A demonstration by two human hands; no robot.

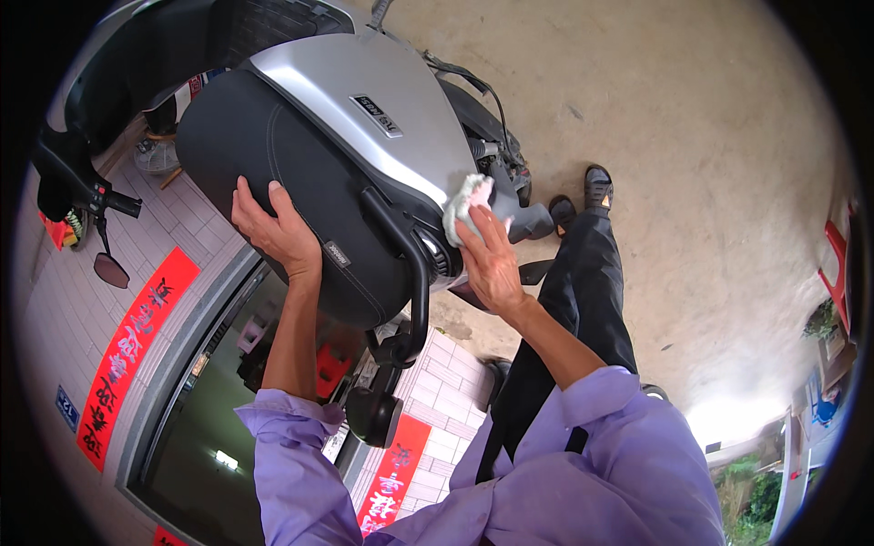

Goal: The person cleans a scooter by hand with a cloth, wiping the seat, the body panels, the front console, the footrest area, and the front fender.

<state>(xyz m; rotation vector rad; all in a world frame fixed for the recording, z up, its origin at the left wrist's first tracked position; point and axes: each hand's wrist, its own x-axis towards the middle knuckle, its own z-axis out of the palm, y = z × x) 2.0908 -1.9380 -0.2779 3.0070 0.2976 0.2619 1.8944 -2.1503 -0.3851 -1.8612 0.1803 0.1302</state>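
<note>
A motor scooter with a silver body panel leans across the view in front of me. My left hand rests on its black padded seat, thumb apart from the fingers, gripping nothing. In my right hand is a bunched white and pinkish cloth, pressed against the rear end of the silver side panel. Just left of the cloth are the tail light and the black grab rail. The palm side of my right hand is hidden.
The handlebar grip and a mirror stick out at the left. Below lies a doorway flanked by red banners bearing writing. Sandalled feet stand on the concrete floor. A red plastic chair is far right.
</note>
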